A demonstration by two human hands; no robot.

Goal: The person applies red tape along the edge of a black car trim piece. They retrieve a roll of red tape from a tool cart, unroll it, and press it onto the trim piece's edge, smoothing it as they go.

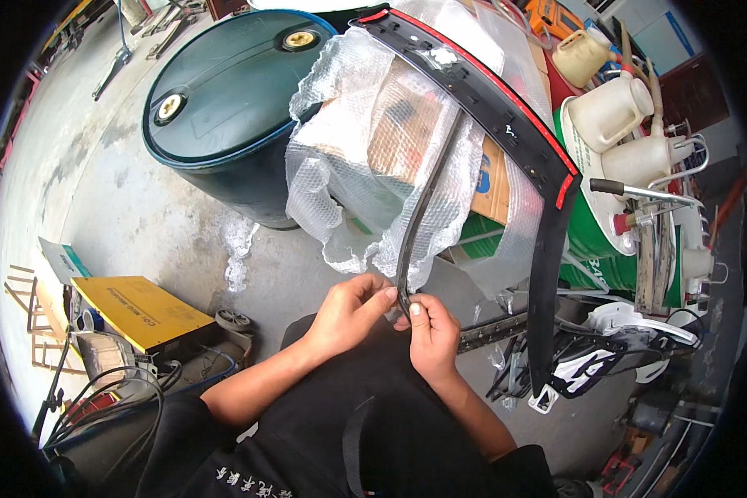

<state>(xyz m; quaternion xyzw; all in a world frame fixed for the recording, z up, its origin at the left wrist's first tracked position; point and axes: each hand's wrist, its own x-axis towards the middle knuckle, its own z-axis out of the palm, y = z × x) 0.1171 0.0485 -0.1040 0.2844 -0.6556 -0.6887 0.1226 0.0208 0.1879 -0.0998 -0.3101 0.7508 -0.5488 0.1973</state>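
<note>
Both of my hands are close together in front of my body, closed on the lower end of a thin black trim strip (419, 207). My left hand (349, 317) pinches it from the left, its thumb reaching toward the strip's end. Thumb up, my right hand (434, 339) grips the same end from the right. From my fingers the strip curves upward over crumpled bubble wrap (328, 170) to a large curved black panel (475, 100). Red tape (506, 93) runs along the panel's outer edge. The panel bends down along my right side.
A dark drum (232, 91) with two bungs stands at upper left. Beneath the wrap shows a cardboard box (491, 178). On the right are white jugs (610, 112) on green drums (581, 220) and a hand pump (639, 195). A yellow machine (137, 309) sits lower left.
</note>
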